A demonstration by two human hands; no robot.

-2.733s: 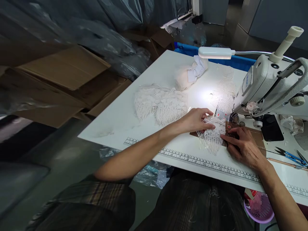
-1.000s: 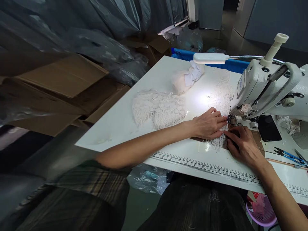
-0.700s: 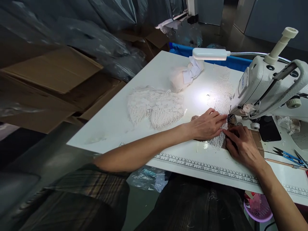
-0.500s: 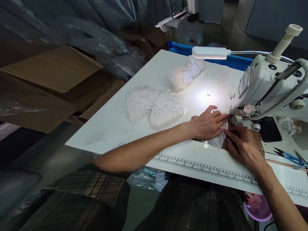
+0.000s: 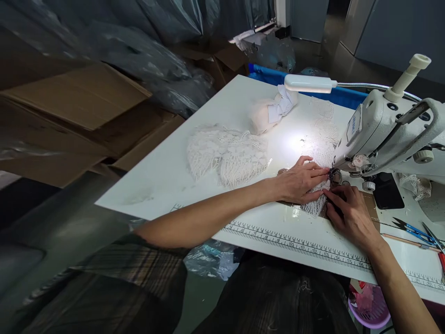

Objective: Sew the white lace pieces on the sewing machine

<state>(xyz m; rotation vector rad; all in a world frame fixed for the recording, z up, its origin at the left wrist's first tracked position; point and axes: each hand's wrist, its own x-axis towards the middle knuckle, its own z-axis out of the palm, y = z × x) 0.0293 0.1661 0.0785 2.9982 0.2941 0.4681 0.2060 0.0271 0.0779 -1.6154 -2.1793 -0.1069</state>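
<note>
White fringed lace (image 5: 314,204) lies under the head of a white sewing machine (image 5: 371,125). My left hand (image 5: 301,181) rests flat on the lace, fingers stretched out and their tips close to the presser foot (image 5: 333,175). Just in front of the needle area, my right hand (image 5: 349,211) has thumb and forefinger pinched at the lace's edge, its other fingers curled. More of the lace runs back beyond the machine's needle. Left of my hands, another fringed lace piece (image 5: 227,155) is spread on the white table (image 5: 208,204).
A pale bundle with a white strip (image 5: 274,111) sits farther back under a lamp (image 5: 310,83). To the right are a black phone (image 5: 388,191), blue thread snips (image 5: 417,232) and a pencil-like stick (image 5: 406,241). A printed ruler (image 5: 295,245) follows the front edge. Cardboard boxes (image 5: 83,102) stand left.
The view has shifted slightly, so the scene sits a little differently in the frame. Both hands keep nearly the same places on the lace by the presser foot.
</note>
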